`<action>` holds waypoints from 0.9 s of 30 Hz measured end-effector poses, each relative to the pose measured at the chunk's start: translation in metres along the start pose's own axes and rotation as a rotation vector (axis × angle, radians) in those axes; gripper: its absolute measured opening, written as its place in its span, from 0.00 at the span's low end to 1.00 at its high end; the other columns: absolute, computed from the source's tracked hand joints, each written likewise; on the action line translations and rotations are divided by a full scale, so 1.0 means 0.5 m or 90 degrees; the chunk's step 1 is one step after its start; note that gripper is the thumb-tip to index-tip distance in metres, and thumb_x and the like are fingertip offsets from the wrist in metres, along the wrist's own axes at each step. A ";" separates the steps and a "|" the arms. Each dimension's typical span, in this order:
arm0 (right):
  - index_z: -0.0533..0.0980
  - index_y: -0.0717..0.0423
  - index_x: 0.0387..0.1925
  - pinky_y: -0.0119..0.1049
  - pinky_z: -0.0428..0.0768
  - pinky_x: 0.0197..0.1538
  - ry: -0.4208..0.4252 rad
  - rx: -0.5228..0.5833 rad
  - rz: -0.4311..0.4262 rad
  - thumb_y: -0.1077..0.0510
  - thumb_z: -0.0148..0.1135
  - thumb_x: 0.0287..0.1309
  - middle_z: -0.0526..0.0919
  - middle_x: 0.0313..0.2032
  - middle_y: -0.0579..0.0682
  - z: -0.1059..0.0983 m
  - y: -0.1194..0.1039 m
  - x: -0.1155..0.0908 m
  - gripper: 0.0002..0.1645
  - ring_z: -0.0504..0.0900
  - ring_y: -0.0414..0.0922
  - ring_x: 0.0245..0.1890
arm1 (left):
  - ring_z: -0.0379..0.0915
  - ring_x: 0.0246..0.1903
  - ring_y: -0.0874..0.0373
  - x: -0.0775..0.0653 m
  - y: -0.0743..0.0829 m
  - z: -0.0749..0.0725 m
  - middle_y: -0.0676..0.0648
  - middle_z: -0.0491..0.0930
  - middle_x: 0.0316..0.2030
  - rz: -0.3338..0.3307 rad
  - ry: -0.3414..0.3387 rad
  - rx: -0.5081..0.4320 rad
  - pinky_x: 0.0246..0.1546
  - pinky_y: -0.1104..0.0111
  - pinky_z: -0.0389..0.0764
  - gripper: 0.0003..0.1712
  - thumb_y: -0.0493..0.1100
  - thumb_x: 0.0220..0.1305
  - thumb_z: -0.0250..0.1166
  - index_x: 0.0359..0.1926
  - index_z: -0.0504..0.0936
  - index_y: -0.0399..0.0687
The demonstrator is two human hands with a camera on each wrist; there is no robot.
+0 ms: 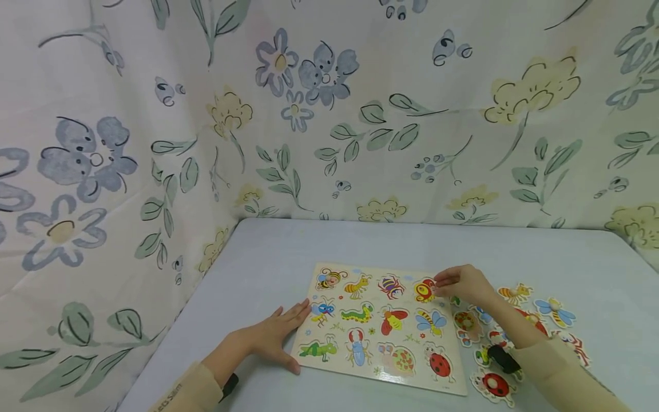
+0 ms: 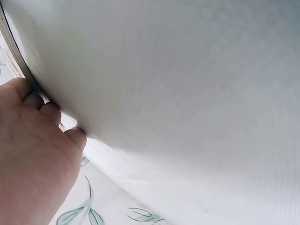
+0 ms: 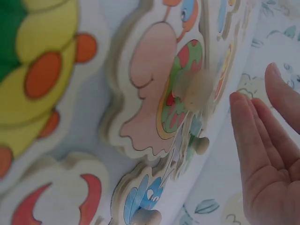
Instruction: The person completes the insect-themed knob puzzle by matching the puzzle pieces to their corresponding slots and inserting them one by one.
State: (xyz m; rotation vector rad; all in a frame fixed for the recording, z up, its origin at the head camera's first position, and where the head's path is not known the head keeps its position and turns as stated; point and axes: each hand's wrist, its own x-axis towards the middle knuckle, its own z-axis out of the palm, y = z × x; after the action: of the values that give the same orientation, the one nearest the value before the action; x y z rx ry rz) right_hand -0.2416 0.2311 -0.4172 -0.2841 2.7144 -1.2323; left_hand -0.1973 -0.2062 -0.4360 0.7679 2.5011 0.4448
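Your puzzle board (image 1: 378,339) has a glossy face; right of it, your loose pieces (image 3: 150,56) show bare wood edges and wooden knobs (image 3: 200,145). The desk (image 1: 515,252) beneath the board looks smooth, the curtain (image 1: 381,166) behind it matt cloth.

1. Left sleeve (image 1: 190,392): cream-beige cloth, long, cuff ending short of the wrist; soft folds in the fabric.
2. Lettering (image 1: 171,397) on left sleeve: dark, small, printed along the forearm; capitals at one end, exact wording too small to read with confidence.
3. Right sleeve (image 1: 563,372): same cream-beige cloth, cuff partway up the forearm, some bare forearm showing below it.
4. Right wrist device (image 1: 503,359): black, compact, oblong block with rounded corners, sitting near the cuff.
5. Left wrist device (image 1: 229,387): also black; mostly hidden by the arm, full shape cannot be told.
6. Left hand (image 1: 275,335) and right hand (image 1: 465,284): both bare.
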 end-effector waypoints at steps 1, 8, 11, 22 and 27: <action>0.79 0.72 0.45 0.46 0.82 0.41 0.002 -0.005 0.000 0.58 0.71 0.55 0.86 0.34 0.55 -0.002 0.002 -0.001 0.22 0.84 0.50 0.36 | 0.35 0.75 0.50 0.000 0.000 -0.001 0.46 0.38 0.77 0.000 0.000 0.001 0.72 0.48 0.38 0.70 0.64 0.43 0.76 0.77 0.45 0.43; 0.79 0.72 0.46 0.47 0.83 0.40 0.016 -0.019 -0.002 0.59 0.71 0.54 0.86 0.35 0.57 -0.020 0.008 -0.007 0.22 0.84 0.52 0.36 | 0.36 0.75 0.48 -0.003 0.003 -0.003 0.45 0.38 0.77 0.010 0.006 0.001 0.72 0.47 0.39 0.70 0.63 0.43 0.76 0.76 0.46 0.42; 0.79 0.72 0.46 0.48 0.82 0.42 0.020 -0.030 0.006 0.58 0.70 0.55 0.86 0.36 0.58 -0.030 0.008 -0.009 0.22 0.84 0.53 0.38 | 0.36 0.75 0.48 -0.003 0.003 -0.003 0.45 0.38 0.77 0.011 0.006 0.003 0.72 0.46 0.39 0.70 0.63 0.43 0.76 0.76 0.46 0.42; 0.78 0.73 0.48 0.52 0.81 0.45 0.031 -0.049 0.008 0.56 0.70 0.57 0.86 0.38 0.59 -0.068 0.037 -0.031 0.25 0.83 0.57 0.42 | 0.36 0.75 0.47 -0.002 0.003 0.001 0.45 0.38 0.77 0.015 0.007 0.002 0.72 0.46 0.39 0.70 0.64 0.43 0.76 0.77 0.45 0.41; 0.77 0.74 0.48 0.52 0.82 0.44 0.023 -0.042 0.015 0.56 0.69 0.57 0.86 0.38 0.60 -0.075 0.042 -0.037 0.25 0.82 0.58 0.42 | 0.36 0.75 0.48 -0.002 -0.003 0.003 0.46 0.38 0.77 0.013 0.004 0.003 0.72 0.47 0.39 0.70 0.65 0.43 0.75 0.77 0.45 0.43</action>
State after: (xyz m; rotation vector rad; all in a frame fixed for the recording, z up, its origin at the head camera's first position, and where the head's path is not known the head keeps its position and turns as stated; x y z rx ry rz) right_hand -0.2339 0.2762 -0.4073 -0.2387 2.7849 -1.1542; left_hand -0.1966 -0.2079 -0.4375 0.7963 2.5034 0.4502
